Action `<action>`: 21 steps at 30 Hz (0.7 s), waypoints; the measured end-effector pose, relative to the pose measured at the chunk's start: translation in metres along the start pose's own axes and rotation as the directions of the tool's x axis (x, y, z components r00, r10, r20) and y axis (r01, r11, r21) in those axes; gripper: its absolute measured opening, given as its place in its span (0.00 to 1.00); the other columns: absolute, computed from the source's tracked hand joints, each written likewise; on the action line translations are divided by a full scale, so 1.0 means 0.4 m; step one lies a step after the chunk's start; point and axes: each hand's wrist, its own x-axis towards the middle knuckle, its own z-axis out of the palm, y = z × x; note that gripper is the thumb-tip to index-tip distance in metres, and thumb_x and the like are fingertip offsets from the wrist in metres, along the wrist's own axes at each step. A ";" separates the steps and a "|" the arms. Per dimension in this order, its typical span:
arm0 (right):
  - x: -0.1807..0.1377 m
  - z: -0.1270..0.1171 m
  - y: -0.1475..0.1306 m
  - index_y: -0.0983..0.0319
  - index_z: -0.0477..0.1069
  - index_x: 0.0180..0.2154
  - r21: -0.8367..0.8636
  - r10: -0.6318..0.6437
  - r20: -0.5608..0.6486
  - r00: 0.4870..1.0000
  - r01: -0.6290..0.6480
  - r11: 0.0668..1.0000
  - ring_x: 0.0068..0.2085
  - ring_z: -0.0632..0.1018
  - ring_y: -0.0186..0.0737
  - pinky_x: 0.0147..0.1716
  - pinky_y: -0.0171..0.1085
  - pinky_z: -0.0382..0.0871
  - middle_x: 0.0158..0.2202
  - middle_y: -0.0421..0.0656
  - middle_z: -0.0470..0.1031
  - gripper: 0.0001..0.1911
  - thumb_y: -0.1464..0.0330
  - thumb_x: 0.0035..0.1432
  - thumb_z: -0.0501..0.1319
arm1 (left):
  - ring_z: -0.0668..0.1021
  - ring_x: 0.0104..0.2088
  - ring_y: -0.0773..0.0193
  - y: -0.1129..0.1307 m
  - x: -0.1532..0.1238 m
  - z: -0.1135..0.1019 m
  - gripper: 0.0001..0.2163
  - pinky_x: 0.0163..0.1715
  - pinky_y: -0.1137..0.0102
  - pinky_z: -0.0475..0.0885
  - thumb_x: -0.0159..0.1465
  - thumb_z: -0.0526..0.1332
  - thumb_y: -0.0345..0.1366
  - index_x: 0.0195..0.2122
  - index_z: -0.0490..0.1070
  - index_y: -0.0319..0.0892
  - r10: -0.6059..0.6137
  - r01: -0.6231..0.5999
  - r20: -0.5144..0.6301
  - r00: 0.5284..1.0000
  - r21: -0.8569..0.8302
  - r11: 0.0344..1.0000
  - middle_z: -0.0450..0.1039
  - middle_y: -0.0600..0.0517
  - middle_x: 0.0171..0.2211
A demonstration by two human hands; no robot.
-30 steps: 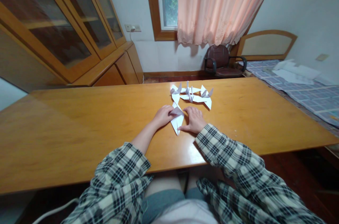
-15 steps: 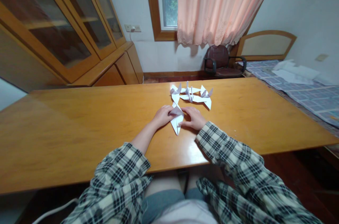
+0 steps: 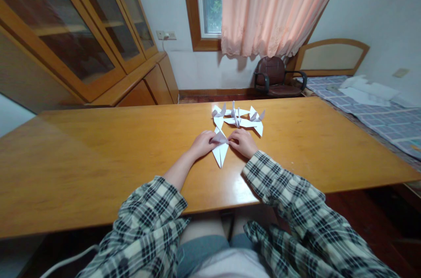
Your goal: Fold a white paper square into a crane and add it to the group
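Between the hands, midway along the desk (image 3: 131,151), the folded white paper (image 3: 220,154) points its long axis at the near edge, pinched on its left side by the left hand (image 3: 202,144) and at its right corner by the equally near right hand (image 3: 244,142).

The raised flap (image 3: 219,137) of the folded paper (image 3: 220,155) covers some fingertips of the left hand (image 3: 201,144). The right hand (image 3: 244,141) pinches the right corner of this paper, so the corner is partly hidden. The paper birds (image 3: 237,121) are too small to tell exactly where their wings overlap. The table (image 3: 115,151) hides the lower part of the chair (image 3: 270,69). The curtain (image 3: 263,6) covers the right side of the window (image 3: 213,1), and the top edge cuts both. The cabinet (image 3: 128,67) is cut at left and top, the bed (image 3: 358,111) at right.
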 end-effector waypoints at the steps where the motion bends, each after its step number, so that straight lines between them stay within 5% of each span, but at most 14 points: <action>1: 0.001 0.000 0.000 0.60 0.76 0.33 -0.009 -0.008 0.002 1.000 0.008 1.000 0.41 0.70 0.42 0.43 0.41 0.60 0.36 0.44 0.74 0.06 0.66 0.57 0.62 | 0.71 0.35 0.60 0.000 0.000 0.000 0.07 0.38 0.67 0.65 0.59 0.61 0.38 0.35 0.75 0.41 0.005 -0.005 -0.001 1.000 0.006 1.000 0.72 0.50 0.31; 11: 0.002 -0.002 -0.010 0.60 0.76 0.33 -0.117 -0.051 0.030 0.998 0.054 0.992 0.42 0.70 0.45 0.41 0.43 0.57 0.36 0.45 0.74 0.06 0.67 0.56 0.60 | 0.72 0.35 0.60 -0.004 0.000 0.001 0.07 0.38 0.67 0.65 0.59 0.61 0.37 0.35 0.76 0.42 0.010 -0.010 -0.003 1.000 0.009 1.000 0.72 0.50 0.31; 21: -0.001 -0.005 0.014 0.59 0.76 0.37 0.030 -0.056 0.023 0.998 0.055 0.998 0.41 0.71 0.42 0.43 0.41 0.61 0.35 0.43 0.75 0.08 0.69 0.55 0.61 | 0.72 0.35 0.60 -0.006 -0.001 0.001 0.07 0.38 0.67 0.65 0.59 0.61 0.36 0.35 0.76 0.42 0.005 -0.005 0.007 1.000 -0.002 1.000 0.72 0.50 0.31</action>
